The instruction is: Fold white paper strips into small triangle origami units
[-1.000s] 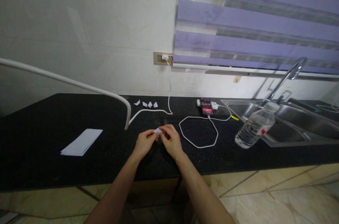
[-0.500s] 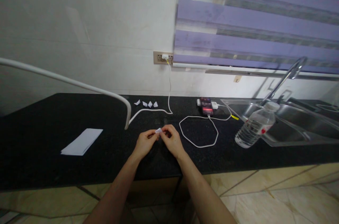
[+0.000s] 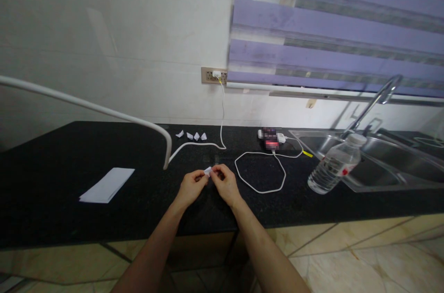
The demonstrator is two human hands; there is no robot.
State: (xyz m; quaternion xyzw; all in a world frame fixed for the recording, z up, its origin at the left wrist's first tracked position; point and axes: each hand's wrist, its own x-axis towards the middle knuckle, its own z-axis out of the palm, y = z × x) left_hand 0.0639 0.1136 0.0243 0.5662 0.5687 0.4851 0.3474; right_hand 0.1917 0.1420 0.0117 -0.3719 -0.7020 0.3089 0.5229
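Between my two hands, above the black countertop (image 3: 152,214), is a small folded piece of white paper (image 3: 207,171). My left hand (image 3: 190,187) pinches its left side with thumb and fingers. From the other side, my right hand (image 3: 225,183) grips the paper, fingertips close to those of the left. The paper's lower part is hidden by the fingers. Farther back, several small folded white papers (image 3: 196,136) lie in a row. A stack of white paper strips (image 3: 107,186) rests on the counter to the left.
A white bent rod (image 3: 132,119) reaches in from the left. A phone (image 3: 270,138) lies with a looped white cable (image 3: 261,192). At right stand a water bottle (image 3: 333,166) and a steel sink (image 3: 367,189) with a faucet (image 3: 371,101). A socket (image 3: 208,76) holds a plug.
Both hands stay in nearly the same place. The paper between the fingertips has tilted slightly; nothing else visibly moves.
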